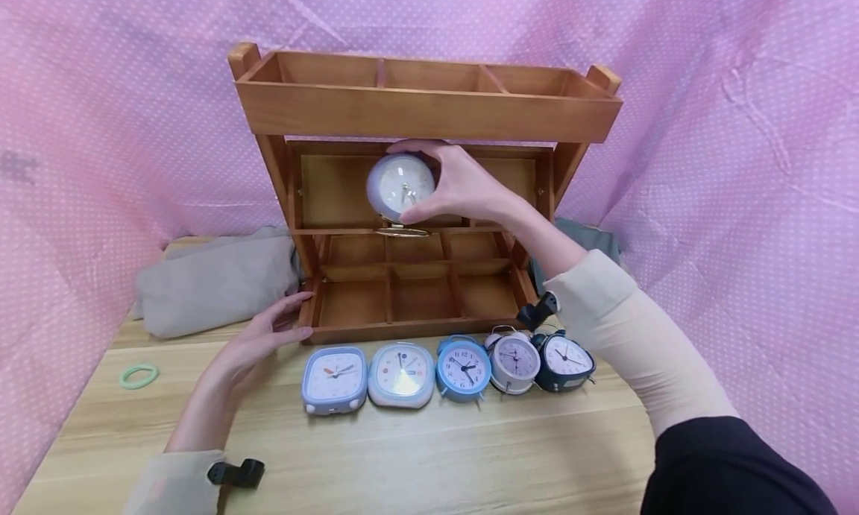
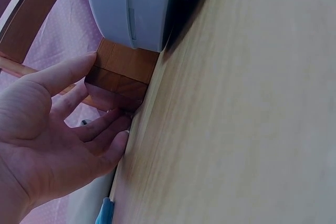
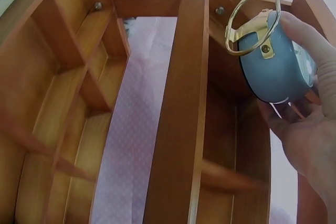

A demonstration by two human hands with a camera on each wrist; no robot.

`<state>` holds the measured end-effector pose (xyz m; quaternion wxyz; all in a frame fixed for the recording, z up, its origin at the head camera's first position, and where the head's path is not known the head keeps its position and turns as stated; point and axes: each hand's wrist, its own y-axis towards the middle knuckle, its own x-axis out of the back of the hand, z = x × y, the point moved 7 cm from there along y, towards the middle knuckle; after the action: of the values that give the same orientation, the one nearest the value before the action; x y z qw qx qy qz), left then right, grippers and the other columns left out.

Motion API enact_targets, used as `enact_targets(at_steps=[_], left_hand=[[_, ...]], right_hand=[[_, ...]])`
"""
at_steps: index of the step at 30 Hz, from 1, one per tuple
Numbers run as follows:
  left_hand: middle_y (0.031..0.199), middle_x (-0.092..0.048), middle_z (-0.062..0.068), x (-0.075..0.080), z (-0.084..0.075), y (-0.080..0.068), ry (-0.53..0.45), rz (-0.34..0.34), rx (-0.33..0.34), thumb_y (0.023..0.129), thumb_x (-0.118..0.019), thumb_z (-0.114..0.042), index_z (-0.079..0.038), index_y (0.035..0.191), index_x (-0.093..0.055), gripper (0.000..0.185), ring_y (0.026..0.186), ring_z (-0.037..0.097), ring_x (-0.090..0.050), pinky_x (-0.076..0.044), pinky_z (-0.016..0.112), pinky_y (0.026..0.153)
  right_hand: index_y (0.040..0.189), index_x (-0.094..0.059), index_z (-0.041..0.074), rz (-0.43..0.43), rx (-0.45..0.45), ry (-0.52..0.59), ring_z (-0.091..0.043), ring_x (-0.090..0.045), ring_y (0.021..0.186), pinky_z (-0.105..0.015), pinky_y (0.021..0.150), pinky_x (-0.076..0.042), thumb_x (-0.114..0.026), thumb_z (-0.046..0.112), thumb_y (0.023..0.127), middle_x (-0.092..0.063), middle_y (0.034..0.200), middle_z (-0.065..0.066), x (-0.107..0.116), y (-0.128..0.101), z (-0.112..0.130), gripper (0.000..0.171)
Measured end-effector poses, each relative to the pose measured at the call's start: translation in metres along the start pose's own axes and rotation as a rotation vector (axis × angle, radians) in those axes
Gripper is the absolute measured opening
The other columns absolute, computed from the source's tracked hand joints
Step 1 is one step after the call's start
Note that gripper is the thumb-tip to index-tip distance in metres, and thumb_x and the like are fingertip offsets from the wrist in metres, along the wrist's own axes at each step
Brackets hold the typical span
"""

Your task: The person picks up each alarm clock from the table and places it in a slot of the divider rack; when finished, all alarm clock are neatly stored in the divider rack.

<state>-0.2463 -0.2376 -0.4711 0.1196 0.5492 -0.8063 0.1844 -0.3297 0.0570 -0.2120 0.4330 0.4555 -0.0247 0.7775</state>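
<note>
My right hand [image 1: 463, 183] grips a round, pale lavender-blue alarm clock [image 1: 378, 191] with a white dial. A gold ring [image 3: 232, 30] on the clock points down in the head view. The clock is held at the middle tier of a brown wooden three-tier shelf [image 1: 429, 111], below the top tray's front board. At the shelf's lower left corner, my left hand [image 1: 265, 340] holds the bottom tier, thumb against the front and the other fingers along the side. In the left wrist view the thumb touches the wooden corner [image 2: 118, 72].
In front of the shelf stands a row of several alarm clocks, from a periwinkle square one [image 1: 335, 381] to a dark rounded-triangle one [image 1: 564, 362]. Grey folded cloth [image 1: 215, 284] lies at the left, near a mint green ring [image 1: 138, 376]. Pink dotted fabric [image 1: 121, 112] hangs behind.
</note>
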Motion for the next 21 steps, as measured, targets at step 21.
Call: enact_targets(at_steps=[21], left_hand=[[0.170, -0.018, 0.026, 0.000, -0.001, 0.000, 0.007, 0.002, 0.006, 0.097, -0.071, -0.028, -0.016, 0.163, -0.027, 0.080, 0.154, 0.053, -0.019, -0.019, 0.075, 0.120]], right_hand=[[0.145, -0.057, 0.020, -0.001, -0.049, -0.180, -0.012, -0.057, 0.121, -0.022, 0.104, -0.044, -0.092, 0.044, 0.067, -0.063, 0.134, 0.000, -0.046, 0.059, 0.015, 0.090]])
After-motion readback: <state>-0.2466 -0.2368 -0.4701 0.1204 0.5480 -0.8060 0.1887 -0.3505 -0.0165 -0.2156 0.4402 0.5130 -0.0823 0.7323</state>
